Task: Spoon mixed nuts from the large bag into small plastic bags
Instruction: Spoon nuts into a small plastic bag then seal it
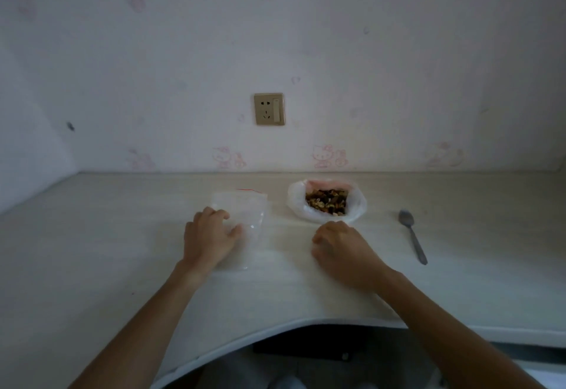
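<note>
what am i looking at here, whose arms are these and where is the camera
There is no machine here. The one picture comes from a camera worn on a person's head, looking forward and down, so the two arms reaching in from below are that person's own.

On the pale table lie small clear plastic bags, a large bag opened to show mixed nuts, and a metal spoon lying apart to the right.

The left hand rests on the small bags, thumb against the plastic. The right hand sits just in front of the large bag with fingers loosely curled, and appears to hold nothing. The spoon is untouched.
</note>
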The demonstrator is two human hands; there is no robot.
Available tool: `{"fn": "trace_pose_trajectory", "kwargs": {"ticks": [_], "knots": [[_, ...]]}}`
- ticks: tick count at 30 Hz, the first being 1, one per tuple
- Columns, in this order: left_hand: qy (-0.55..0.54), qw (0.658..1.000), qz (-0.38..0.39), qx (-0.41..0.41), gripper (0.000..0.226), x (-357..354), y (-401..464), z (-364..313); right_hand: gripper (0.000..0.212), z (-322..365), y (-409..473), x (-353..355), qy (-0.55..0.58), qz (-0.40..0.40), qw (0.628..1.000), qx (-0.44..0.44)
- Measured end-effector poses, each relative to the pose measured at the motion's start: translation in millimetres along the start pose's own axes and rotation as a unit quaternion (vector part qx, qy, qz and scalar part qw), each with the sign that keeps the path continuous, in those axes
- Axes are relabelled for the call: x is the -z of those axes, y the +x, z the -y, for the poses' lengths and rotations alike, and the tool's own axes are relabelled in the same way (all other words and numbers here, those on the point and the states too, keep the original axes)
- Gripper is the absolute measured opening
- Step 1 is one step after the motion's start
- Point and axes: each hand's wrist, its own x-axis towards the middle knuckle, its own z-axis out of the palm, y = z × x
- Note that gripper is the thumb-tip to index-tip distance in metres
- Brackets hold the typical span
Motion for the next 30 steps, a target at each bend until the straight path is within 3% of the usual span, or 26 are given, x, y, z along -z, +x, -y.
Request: {"fn": "trace_pose_trajectory", "kwargs": {"ticks": [3, 12, 15, 17, 19, 21, 24, 27, 30], "knots": [[-0.047, 0.998, -0.027, 0.011, 0.025, -7, -8, 7, 0.023, -1, -7, -5, 0.044, -0.042, 0.998, -0.012], [-0.169, 0.972, -0.161, 0.031, 0.01, 3, -22, 5, 0.023, 5, -10, 0, 0.034, -0.028, 0.999, -0.019], [-0.183, 0.957, -0.225, -0.015, 0.008, 17, -31, -7, 0.04, 7, -8, 4, 0.053, 0.008, 0.998, -0.045], [-0.197, 0.941, -0.265, -0.069, 0.006, 28, -35, -20, 0.062, 17, -5, 12, 0.143, 0.002, 0.986, -0.081], [-0.204, 0.925, -0.293, -0.127, 0.005, 37, -40, -36, 0.082, 32, 1, 23, 0.259, -0.036, 0.96, -0.098], [-0.2, 0.912, -0.312, -0.174, 0.006, 43, -44, -54, 0.088, 48, 9, 37, 0.363, -0.051, 0.925, -0.104], [-0.192, 0.895, -0.324, -0.239, 0.01, 45, -48, -80, 0.053, 60, 18, 56, 0.502, -0.091, 0.849, -0.134], [-0.194, 0.896, -0.285, -0.278, 0.013, 41, -55, -102, 0.025, 58, 18, 70, 0.593, -0.154, 0.773, -0.164], [-0.337, 0.903, -0.214, -0.161, 0.03, 46, -56, -118, 0.023, 51, 11, 79, 0.594, -0.188, 0.764, -0.166]]}}
